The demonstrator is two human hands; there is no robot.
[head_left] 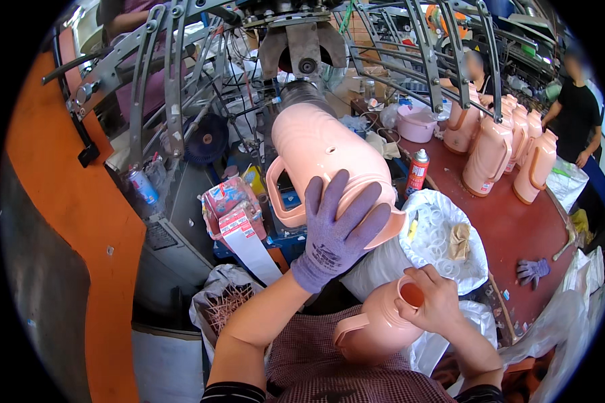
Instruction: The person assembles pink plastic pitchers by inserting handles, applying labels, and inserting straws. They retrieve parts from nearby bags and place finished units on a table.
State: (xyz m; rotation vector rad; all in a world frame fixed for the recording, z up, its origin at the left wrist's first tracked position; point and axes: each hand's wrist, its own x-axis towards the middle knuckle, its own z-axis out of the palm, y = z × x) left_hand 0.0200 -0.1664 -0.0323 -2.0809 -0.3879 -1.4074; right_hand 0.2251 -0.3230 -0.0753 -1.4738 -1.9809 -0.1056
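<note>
A pink jug shell (336, 144) with a side handle and a flared spout lies tilted on a dark metal cylinder (306, 95) of the machine. My left hand (329, 232), in a purple-grey glove, lies on its spout end with the fingers spread. My bare right hand (431, 300) is closed round the neck of a second pink jug (376, 329), its thumb at the rim of the round opening. That jug is tilted in front of my checked apron (309, 356), handle toward the left.
A white bag of clear rings (444, 232) stands beside a red-brown table (517, 232) bearing several pink jugs (487, 158), a red spray can (417, 173) and a glove (533, 271). Metal linkage arms (437, 60) hang overhead. An orange machine panel (60, 201) borders the left. Two people stand far right.
</note>
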